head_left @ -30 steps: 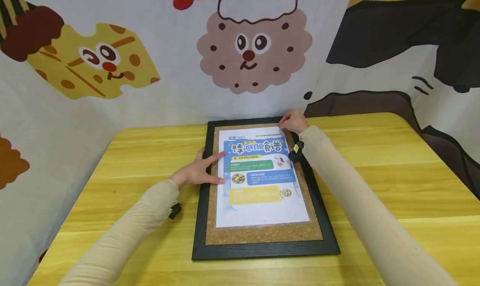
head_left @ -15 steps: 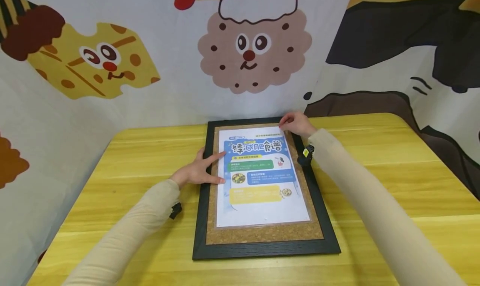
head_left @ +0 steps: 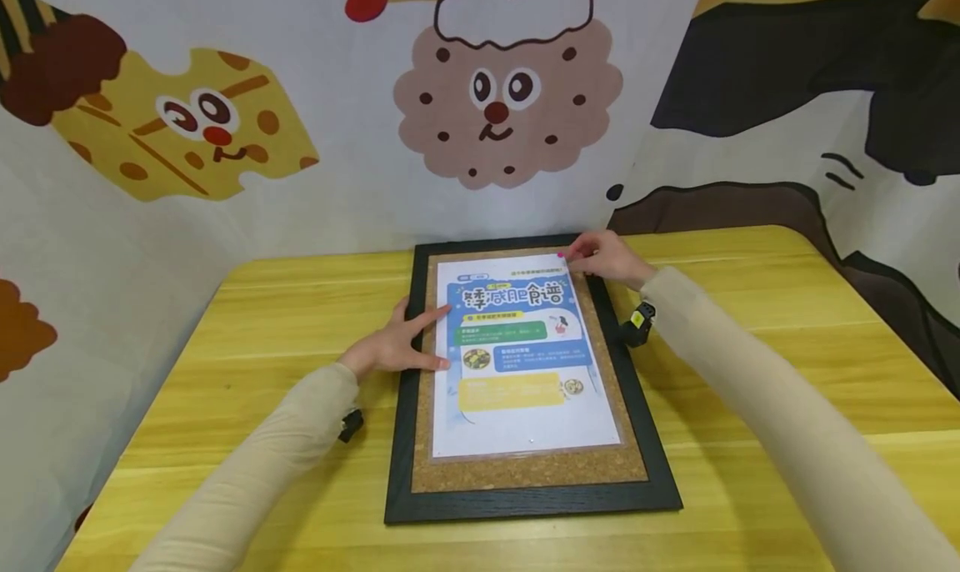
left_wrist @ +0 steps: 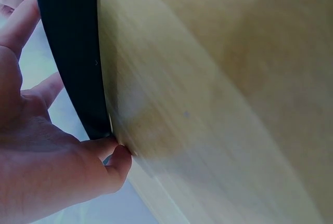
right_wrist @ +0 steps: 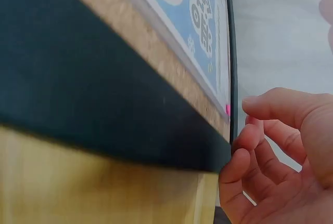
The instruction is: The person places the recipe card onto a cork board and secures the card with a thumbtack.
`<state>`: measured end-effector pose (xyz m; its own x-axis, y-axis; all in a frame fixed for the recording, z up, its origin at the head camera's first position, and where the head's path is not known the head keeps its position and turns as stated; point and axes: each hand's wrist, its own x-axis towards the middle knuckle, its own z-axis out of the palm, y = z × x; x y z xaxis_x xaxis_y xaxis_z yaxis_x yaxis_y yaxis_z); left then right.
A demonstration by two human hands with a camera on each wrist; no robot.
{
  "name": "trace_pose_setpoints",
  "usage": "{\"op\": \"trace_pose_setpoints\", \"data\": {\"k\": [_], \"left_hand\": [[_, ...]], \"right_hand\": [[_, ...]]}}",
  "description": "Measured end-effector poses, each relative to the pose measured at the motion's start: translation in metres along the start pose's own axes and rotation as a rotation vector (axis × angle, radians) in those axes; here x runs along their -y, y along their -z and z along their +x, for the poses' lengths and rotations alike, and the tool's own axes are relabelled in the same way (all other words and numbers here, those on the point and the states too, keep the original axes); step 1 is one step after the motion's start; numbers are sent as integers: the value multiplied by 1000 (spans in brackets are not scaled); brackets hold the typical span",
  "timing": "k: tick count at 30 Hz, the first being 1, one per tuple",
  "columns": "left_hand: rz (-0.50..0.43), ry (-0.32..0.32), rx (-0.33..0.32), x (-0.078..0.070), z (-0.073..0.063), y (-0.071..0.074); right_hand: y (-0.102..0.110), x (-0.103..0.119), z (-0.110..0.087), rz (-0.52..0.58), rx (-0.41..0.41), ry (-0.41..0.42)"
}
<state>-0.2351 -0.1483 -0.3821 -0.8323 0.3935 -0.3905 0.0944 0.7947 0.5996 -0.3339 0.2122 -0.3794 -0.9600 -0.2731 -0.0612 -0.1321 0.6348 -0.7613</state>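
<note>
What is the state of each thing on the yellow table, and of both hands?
Black-framed rectangular cork board: flat, face up.
Blue-and-white printed paper sheet: flat on the board.
Small pink pin: at the sheet's far right corner, not held; depth unclear.
Left hand: thumb and forefinger spread on the sheet.
Right hand: fingers bent, beside the pin, holding nothing visible.

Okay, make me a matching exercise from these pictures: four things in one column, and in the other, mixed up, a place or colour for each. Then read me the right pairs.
Things
1. left hand
2. small pink piece
3. frame
4. poster

Places and colours
A. black all round
B. lying on the cork
C. reaching over the frame's left side
D. at the poster's top right corner

Right pairs: 1-C, 2-D, 3-A, 4-B
</note>
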Motion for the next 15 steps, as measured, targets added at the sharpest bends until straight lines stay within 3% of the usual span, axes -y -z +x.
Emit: {"op": "trace_pose_setpoints", "data": {"k": [8,15], "left_hand": [[-18,11,-1,1,1,0],[-14,9,-2,0,-1,0]], "right_hand": [[14,-8,-17,-19,14,3],[24,-19,-32,-54,36,73]]}}
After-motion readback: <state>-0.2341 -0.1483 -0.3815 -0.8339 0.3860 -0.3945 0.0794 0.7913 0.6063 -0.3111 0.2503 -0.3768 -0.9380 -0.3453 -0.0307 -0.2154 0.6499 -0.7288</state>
